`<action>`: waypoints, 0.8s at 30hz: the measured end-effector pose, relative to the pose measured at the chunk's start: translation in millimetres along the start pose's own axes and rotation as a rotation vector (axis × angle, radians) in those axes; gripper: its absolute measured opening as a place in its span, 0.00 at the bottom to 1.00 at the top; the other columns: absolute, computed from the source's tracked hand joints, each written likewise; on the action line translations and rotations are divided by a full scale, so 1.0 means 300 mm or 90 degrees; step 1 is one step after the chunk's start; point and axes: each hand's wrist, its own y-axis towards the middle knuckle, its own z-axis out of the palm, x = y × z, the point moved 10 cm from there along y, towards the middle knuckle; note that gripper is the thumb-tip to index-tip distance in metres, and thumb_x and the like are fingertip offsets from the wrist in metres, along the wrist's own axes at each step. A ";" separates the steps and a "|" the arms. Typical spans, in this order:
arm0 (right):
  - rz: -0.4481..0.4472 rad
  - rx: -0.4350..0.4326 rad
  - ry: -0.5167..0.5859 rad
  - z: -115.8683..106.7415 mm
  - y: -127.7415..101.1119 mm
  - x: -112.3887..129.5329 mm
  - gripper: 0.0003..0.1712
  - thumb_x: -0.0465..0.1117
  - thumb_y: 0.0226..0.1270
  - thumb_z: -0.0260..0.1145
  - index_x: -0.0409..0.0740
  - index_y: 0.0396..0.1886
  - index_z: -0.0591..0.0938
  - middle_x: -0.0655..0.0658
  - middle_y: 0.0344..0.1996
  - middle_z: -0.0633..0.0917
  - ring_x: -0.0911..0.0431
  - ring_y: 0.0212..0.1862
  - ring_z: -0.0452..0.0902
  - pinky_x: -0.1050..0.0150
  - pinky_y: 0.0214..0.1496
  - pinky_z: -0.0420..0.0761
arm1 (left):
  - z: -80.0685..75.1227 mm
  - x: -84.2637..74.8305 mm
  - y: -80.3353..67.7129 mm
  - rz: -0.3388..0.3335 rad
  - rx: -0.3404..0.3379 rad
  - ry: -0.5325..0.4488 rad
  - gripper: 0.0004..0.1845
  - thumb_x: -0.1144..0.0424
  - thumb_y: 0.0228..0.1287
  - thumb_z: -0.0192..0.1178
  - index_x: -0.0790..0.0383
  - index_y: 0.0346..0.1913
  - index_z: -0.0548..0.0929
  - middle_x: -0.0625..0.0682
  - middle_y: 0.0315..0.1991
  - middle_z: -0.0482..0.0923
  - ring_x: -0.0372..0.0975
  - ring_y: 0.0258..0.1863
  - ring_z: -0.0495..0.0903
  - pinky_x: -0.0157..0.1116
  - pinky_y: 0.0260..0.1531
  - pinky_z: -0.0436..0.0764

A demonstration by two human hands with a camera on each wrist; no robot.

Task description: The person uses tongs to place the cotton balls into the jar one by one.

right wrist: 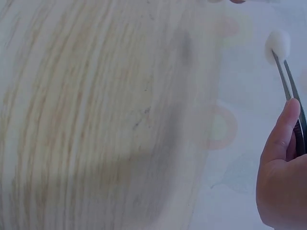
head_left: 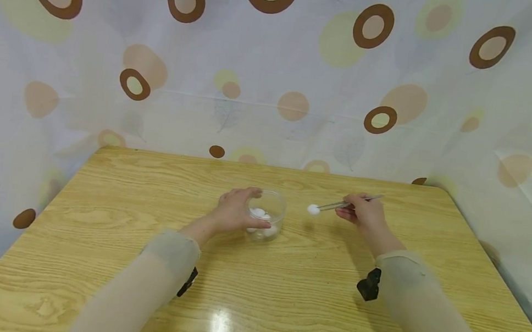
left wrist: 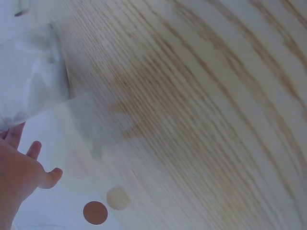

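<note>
My left hand (head_left: 235, 210) grips a clear round plastic container (head_left: 276, 211) from its left side, thumb at the front and fingers behind. Several white cotton balls (head_left: 260, 213) lie inside it; they also show through the container's wall (left wrist: 29, 72) in the left wrist view. To the right, my right hand (head_left: 364, 212) pinches metal tweezers (head_left: 336, 204). Their tips hold one white cotton ball (head_left: 313, 209) above the table, apart from the container. The right wrist view shows this cotton ball (right wrist: 278, 45) between the tweezer tips from closer up.
Beneath both hands is a wood-grain table (head_left: 269, 299), with a bright light reflection near its front. A white curtain (head_left: 278, 68) with brown and yellow spots hangs behind and around the table. Each wrist bears a small black device (head_left: 369, 285).
</note>
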 end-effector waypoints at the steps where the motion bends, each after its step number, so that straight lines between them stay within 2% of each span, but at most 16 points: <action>1: 0.007 -0.003 0.015 -0.004 -0.001 0.003 0.15 0.30 0.67 0.52 0.42 0.19 0.65 0.47 0.17 0.79 0.59 0.21 0.82 0.70 0.30 0.82 | 0.003 -0.006 0.001 0.002 0.001 -0.001 0.45 0.43 0.48 0.69 0.53 0.68 0.63 0.48 0.65 0.68 0.51 0.67 0.59 0.55 0.67 0.44; 5: 0.027 -0.009 0.063 -0.008 -0.004 0.015 0.17 0.30 0.67 0.52 0.42 0.17 0.67 0.46 0.19 0.78 0.58 0.22 0.82 0.70 0.30 0.82 | 0.013 -0.021 0.010 0.001 0.005 0.008 0.45 0.43 0.48 0.69 0.53 0.68 0.63 0.48 0.65 0.69 0.50 0.67 0.59 0.55 0.67 0.45; 9: 0.030 -0.013 0.086 -0.005 0.002 0.030 0.13 0.31 0.68 0.52 0.41 0.21 0.70 0.46 0.19 0.76 0.57 0.22 0.82 0.70 0.31 0.82 | 0.023 -0.030 0.021 0.002 0.006 0.017 0.45 0.43 0.48 0.69 0.52 0.69 0.63 0.48 0.65 0.69 0.50 0.68 0.59 0.55 0.66 0.47; 11: 0.030 -0.016 0.088 -0.002 0.008 0.035 0.11 0.32 0.68 0.52 0.41 0.24 0.71 0.46 0.19 0.76 0.57 0.22 0.82 0.70 0.31 0.83 | 0.029 -0.032 0.025 0.001 0.007 0.023 0.45 0.42 0.48 0.69 0.51 0.69 0.63 0.48 0.65 0.69 0.50 0.68 0.59 0.56 0.66 0.47; 24: 0.016 -0.015 0.097 0.057 0.007 0.071 0.10 0.33 0.68 0.54 0.41 0.25 0.70 0.46 0.19 0.76 0.58 0.22 0.82 0.70 0.31 0.82 | 0.051 -0.048 0.047 -0.008 0.006 0.011 0.46 0.41 0.48 0.69 0.51 0.69 0.62 0.47 0.65 0.69 0.49 0.68 0.59 0.54 0.67 0.45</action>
